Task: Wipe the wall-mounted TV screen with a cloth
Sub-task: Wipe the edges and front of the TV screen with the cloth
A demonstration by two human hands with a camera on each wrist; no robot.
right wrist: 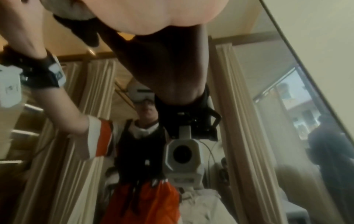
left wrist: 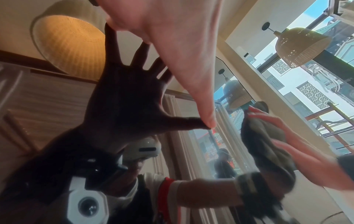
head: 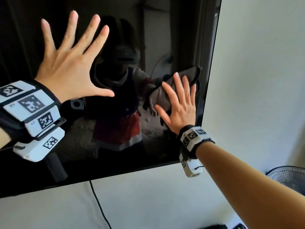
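The right hand (head: 180,104) lies flat with straight, slightly spread fingers, pressing one crumpled grey-brown cloth (head: 189,76) against the glossy black wall-mounted TV screen (head: 148,22) near its right edge, in the lower half of the panel. The cloth is bunched into a long shape — its long axis runs from lower left to upper right, the upper end poking out past the fingertips toward the screen's right border. The left hand (head: 69,63) is splayed wide, all five fingers straight and apart, holding nothing; its fingertips meet their dark reflection in the left wrist view, so it touches the glass. Two white marker-covered wrist units show, one on each wrist. Below the screen one black cable (head: 99,205) hangs down the white wall (head: 264,63), and one dark fan grille (head: 290,177) sits at lower right.
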